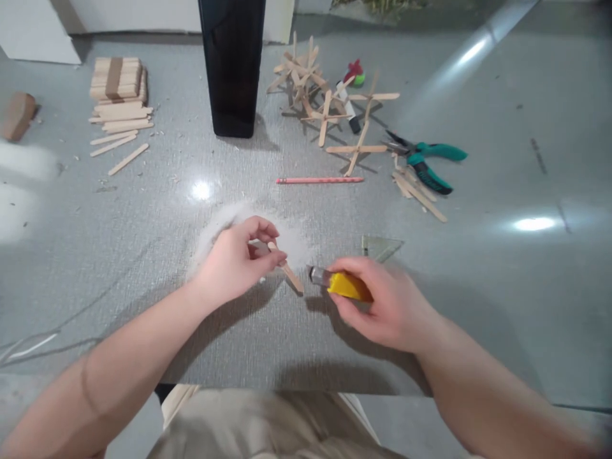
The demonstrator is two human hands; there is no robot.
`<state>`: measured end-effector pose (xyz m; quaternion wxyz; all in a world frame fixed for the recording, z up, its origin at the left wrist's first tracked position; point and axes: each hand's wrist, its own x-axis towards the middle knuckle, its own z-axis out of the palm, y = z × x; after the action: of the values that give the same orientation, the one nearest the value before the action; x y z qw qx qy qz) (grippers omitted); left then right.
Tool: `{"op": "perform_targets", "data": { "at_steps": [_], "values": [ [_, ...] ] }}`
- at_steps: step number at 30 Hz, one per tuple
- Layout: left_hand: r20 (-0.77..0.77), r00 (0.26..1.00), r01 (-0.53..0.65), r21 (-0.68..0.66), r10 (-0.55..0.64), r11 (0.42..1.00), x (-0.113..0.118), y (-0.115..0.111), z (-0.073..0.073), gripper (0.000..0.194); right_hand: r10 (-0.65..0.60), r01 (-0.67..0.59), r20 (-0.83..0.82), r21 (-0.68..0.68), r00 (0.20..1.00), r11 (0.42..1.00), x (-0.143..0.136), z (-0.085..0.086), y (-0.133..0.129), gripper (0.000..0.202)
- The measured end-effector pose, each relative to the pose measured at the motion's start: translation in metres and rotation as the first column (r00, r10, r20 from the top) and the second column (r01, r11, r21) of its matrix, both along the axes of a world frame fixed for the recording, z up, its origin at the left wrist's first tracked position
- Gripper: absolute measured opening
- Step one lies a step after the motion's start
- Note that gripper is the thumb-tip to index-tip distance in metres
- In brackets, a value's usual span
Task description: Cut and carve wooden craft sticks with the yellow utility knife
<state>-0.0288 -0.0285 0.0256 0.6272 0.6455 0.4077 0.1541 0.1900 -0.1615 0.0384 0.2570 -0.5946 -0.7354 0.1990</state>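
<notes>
Between the thumb and fingers of my left hand [241, 258] is a wooden craft stick [292, 278], its free end slanting down to the right. My right hand [382, 303] grips a yellow utility knife [350, 286]. The knife's metal head points left toward the stick, with a small gap between them. White powder [291, 239] is spread on the table around my left hand. Just beyond my right hand lies a clear set square [380, 247].
A pink pencil [320, 181] lies ahead. Behind it stand a tall black container [234, 70] and several crossed-stick pieces [324, 118]. Pliers [425, 159] rest at right on loose sticks. At left are a bundle of craft sticks [115, 80] and a brown block [19, 116].
</notes>
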Motion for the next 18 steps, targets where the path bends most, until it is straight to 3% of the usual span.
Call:
{"op": "perform_targets", "data": {
  "at_steps": [3,6,9,12,15,18],
  "values": [
    [0.05,0.995,-0.077,-0.079,0.081,0.994,0.005,-0.009,0.005,0.024,-0.22,0.212,-0.099,-0.08,0.97,0.974,-0.018,0.006,-0.006,0.025],
    [0.088,0.986,-0.131,-0.111,0.141,0.985,0.008,-0.018,0.011,0.025,-0.273,0.244,-0.17,-0.175,0.947,0.954,-0.029,0.011,-0.008,0.019],
    [0.147,0.968,-0.178,-0.163,0.203,0.97,0.01,-0.026,0.015,0.027,-0.305,0.269,-0.22,-0.178,0.927,0.947,-0.031,0.012,-0.01,0.015],
    [0.27,0.949,-0.096,-0.239,0.161,0.966,0.012,-0.034,0.017,0.025,-0.374,0.349,-0.244,-0.14,0.895,0.927,-0.03,0.013,-0.011,0.017],
    [0.313,0.949,0.027,-0.201,0.038,0.979,0.015,-0.046,0.018,0.017,-0.395,0.381,-0.228,-0.104,0.89,0.919,-0.033,0.014,-0.01,0.018],
    [0.301,0.951,-0.016,-0.173,0.068,0.985,0.017,-0.055,0.017,0.012,-0.375,0.366,-0.199,-0.08,0.905,0.927,-0.036,0.015,-0.008,0.017]
  ]
}}
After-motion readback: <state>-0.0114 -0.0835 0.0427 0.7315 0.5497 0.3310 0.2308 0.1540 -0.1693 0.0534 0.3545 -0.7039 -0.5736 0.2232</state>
